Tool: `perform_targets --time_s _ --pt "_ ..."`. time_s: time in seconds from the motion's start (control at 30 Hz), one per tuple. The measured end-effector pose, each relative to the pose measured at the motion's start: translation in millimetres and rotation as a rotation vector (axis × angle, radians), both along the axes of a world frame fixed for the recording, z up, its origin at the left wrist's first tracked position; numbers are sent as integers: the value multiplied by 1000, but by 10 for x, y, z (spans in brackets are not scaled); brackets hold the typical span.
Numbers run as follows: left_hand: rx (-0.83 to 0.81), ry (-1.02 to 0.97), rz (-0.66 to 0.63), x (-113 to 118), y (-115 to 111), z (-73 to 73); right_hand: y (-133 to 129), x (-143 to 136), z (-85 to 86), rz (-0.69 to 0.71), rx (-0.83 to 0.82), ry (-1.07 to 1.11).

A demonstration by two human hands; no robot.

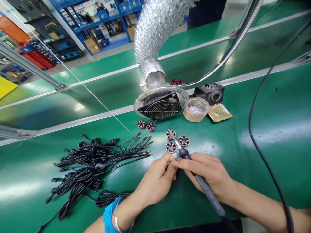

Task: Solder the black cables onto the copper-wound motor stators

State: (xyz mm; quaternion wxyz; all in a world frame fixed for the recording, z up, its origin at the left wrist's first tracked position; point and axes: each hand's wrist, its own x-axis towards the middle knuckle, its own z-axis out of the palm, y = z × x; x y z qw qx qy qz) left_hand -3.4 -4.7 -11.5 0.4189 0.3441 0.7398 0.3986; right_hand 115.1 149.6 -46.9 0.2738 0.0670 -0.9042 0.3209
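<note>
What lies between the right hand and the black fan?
In the head view, three ring-shaped coils lie between the right hand and the fan; the soldering iron reaches there too.

A crinkled silver hose (152, 42) hangs over the table (286, 129), ending at a black fan (161, 108). Beyond, a blue shelf (115, 47) holds a cardboard box (92, 44) and a blue bin (102, 14); a yellow panel (6, 87) shows at left.

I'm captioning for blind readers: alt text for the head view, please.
A person's right hand holds a soldering iron beside the left hand over a green bench; small ring-shaped coils lie ahead, black cables to the left.
</note>
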Motion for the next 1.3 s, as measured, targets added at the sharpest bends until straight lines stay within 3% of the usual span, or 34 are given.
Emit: perform_targets --time_s 0.2,0.4,0.53,0.63,0.93,1.13,1.3 --pt "-105 293 -82 16 -4 129 20 64 28 -4 -39 32" --pt "3 81 2 19 -8 -26 -4 66 -35 0 -55 -8" --pt "34 -227 55 24 13 -151 -21 59 -60 -4 -57 35" --pt "25 -402 98 30 46 -166 -1 71 -66 4 -82 51" --pt "4 -331 223 38 71 -163 78 98 -25 43 -175 -99" --pt "16 -290 284 56 80 -189 -35 -44 -52 -135 -208 -31" --pt "39 -283 306 83 98 -195 -66 -46 -40 -172 -163 -19"
